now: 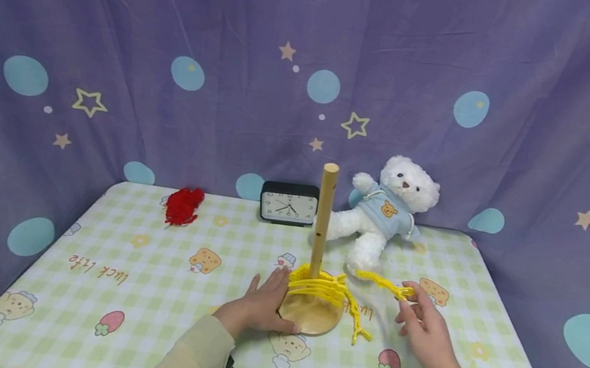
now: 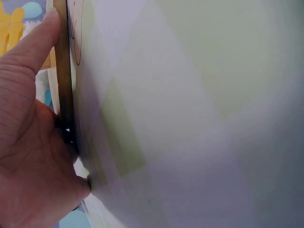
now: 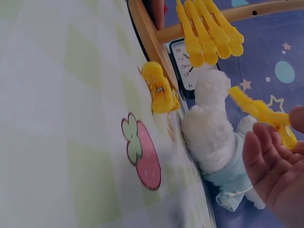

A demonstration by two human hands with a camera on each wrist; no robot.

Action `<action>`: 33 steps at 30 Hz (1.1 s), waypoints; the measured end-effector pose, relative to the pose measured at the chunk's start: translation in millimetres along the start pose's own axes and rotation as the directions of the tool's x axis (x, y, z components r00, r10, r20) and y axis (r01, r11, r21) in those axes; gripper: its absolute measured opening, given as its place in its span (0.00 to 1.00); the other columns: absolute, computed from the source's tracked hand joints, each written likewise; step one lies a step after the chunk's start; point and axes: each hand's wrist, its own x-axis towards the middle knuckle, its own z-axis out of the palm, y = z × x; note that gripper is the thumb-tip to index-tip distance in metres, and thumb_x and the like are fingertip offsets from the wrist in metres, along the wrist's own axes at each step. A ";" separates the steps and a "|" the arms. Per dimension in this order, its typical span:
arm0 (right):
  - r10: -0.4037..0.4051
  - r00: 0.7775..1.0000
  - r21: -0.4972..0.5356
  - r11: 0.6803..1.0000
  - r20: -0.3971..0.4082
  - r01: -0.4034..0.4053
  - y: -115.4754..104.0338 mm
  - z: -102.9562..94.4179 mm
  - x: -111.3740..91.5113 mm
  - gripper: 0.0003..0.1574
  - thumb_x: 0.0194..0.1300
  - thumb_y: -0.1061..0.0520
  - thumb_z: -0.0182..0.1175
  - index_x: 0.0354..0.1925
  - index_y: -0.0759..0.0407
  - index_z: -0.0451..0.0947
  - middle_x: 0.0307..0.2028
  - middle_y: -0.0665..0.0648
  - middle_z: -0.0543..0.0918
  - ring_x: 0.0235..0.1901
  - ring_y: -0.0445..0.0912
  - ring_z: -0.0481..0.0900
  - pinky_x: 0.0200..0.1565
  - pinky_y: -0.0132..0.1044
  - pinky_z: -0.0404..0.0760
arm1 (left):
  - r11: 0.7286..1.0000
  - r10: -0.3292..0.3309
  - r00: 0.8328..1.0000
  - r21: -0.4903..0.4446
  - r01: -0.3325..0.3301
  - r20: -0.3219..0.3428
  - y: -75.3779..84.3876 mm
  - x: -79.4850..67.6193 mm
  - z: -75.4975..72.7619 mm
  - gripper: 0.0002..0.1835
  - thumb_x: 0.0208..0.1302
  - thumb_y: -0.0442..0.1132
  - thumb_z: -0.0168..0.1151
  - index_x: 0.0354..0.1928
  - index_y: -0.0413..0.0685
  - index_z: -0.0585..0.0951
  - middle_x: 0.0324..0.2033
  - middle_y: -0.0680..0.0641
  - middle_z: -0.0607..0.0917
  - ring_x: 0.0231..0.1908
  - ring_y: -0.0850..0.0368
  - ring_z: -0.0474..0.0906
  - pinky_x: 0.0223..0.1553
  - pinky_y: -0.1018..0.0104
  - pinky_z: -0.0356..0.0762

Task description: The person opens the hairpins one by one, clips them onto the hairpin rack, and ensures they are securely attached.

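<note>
A wooden stand (image 1: pixel 322 222) rises upright from a round base (image 1: pixel 310 319). My left hand (image 1: pixel 268 304) grips the base's left rim, thumb at the front and fingers toward the back. In the left wrist view the thumb lies along the rim. Several yellow clothespins (image 1: pixel 318 288) cluster around the foot of the rod. One more yellow clothespin (image 3: pixel 160 92), with its spring showing, hangs off the base's right side. To the right, my right hand (image 1: pixel 425 332) pinches a yellow clothespin (image 1: pixel 381 282) by one end, above the table and apart from the stand.
A white teddy bear (image 1: pixel 384 216) in a blue top leans behind the stand at right. Beside it is a black desk clock (image 1: pixel 289 204). Red tangled yarn-like material (image 1: pixel 183 206) lies at back left. A checked cloth (image 1: pixel 130 313) covers the table, with a purple curtain (image 1: pixel 241 17) behind.
</note>
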 end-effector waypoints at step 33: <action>-0.112 0.972 0.059 0.990 -0.208 0.127 -32.0 67.9 30.7 0.13 0.75 0.58 0.51 0.52 0.54 0.80 0.29 0.54 0.79 0.19 0.36 0.67 0.24 0.31 0.72 | 1.000 0.008 1.000 -0.010 -0.008 0.002 -1.5 -0.4 0.7 0.62 0.53 0.70 0.64 0.77 0.41 0.44 0.77 0.46 0.38 0.75 0.52 0.32 0.70 0.44 0.26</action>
